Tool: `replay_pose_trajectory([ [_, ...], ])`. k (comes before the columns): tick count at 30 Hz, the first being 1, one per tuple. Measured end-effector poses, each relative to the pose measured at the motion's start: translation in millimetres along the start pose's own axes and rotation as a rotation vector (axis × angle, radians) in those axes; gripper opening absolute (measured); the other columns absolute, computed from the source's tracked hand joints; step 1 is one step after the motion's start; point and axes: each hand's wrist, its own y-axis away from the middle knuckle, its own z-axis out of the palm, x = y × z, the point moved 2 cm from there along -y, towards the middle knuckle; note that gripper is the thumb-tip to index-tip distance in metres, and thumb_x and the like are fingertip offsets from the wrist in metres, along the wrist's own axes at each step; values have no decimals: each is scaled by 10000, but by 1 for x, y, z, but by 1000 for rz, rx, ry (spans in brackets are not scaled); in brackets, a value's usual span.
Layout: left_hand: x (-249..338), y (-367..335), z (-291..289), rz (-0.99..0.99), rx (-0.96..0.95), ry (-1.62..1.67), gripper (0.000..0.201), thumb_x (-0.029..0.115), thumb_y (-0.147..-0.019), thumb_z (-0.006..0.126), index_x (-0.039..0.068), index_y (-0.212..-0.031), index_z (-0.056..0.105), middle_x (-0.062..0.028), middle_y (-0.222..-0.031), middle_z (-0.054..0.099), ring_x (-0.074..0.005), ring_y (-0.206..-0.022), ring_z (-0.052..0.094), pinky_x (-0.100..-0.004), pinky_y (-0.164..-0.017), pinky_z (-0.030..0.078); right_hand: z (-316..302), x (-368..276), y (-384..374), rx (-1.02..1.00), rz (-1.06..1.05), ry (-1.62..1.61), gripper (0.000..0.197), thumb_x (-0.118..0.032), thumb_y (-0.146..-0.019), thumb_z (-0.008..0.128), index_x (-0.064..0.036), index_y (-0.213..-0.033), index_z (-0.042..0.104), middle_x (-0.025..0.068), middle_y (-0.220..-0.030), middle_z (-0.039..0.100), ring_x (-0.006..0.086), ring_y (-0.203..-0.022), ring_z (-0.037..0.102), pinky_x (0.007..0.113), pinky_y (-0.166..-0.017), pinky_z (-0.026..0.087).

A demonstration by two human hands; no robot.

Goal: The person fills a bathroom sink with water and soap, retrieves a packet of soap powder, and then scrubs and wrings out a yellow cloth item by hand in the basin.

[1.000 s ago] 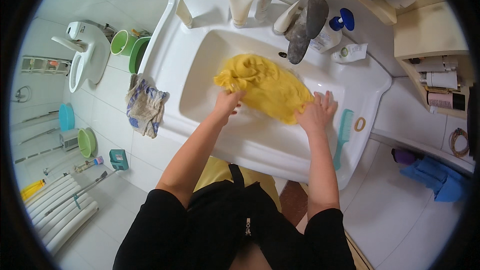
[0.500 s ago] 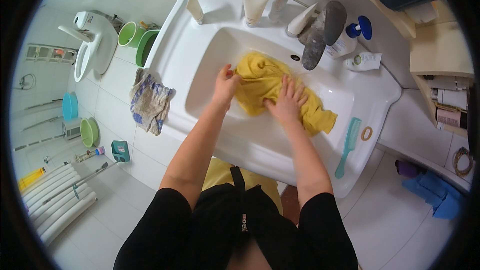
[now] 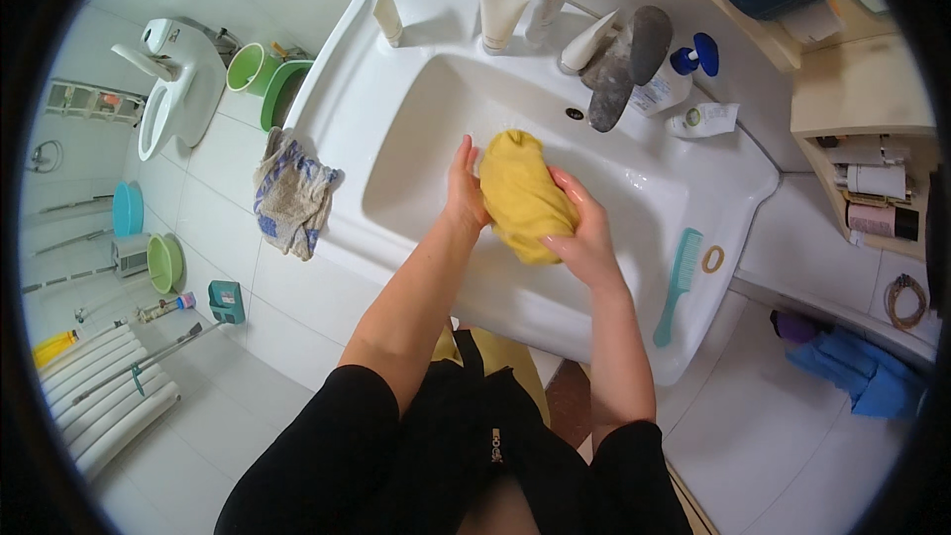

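A yellow knit garment (image 3: 525, 198), gathered into a compact bundle, is held above the white sink basin (image 3: 406, 163). My left hand (image 3: 466, 190) presses its palm against the bundle's left side, fingers pointing up and away. Along the right side, my right hand (image 3: 582, 228) wraps round it, the thumb on the near end. The part of the garment against my palms is hidden. Beyond the hands, the grey tap (image 3: 622, 79) reaches over the basin's far edge.
Several tubes stand along the back rim, among them a white tube (image 3: 500, 18). A pump bottle (image 3: 664, 89) is beside the tap. On the right rim lie a teal comb (image 3: 679, 287) and a tan ring (image 3: 712, 259). A patterned rag (image 3: 292, 193) drapes over the left edge.
The garment was spread out in the basin under both hands. It is now lifted and bunched between them, with my right hand closed round it.
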Motion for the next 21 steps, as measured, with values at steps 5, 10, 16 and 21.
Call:
replay_pose_trajectory([
  [5, -16, 17, 20, -235, -490, 163, 527, 490, -866, 501, 86, -1204, 488, -136, -1243, 513, -319, -1127, 500, -476, -971, 388, -7, -23, 16, 275, -108, -352, 693, -72, -670, 572, -24, -1331, 368, 129, -1317, 402, 229, -1208, 421, 347, -1036, 315],
  [10, -59, 33, 35, -426, -778, 226, 377, 366, -914, 424, 56, -1106, 519, -103, -1055, 583, -255, -962, 575, -369, -848, 481, 27, -26, 25, 411, -413, 755, 580, -225, -692, 706, -105, -1224, 506, 162, -1349, 348, 295, -1227, 382, 369, -993, 349],
  [16, -65, 36, 52, -186, -445, -110, 188, 229, -876, 485, 43, -879, 515, -76, -814, 567, -195, -684, 589, -328, -579, 508, 4, 3, 13, 580, -348, 787, 413, -280, -686, 740, -117, -1033, 588, 171, -1182, 485, 336, -1019, 515, 403, -808, 454],
  [21, -57, 41, 49, 39, -238, -500, 169, 177, -818, 592, 15, -840, 549, -51, -773, 567, -148, -672, 571, -309, -591, 481, -46, -8, -6, 230, -226, 621, 282, -308, -784, 647, -87, -953, 605, 149, -837, 638, 344, -801, 607, 408, -719, 481],
])
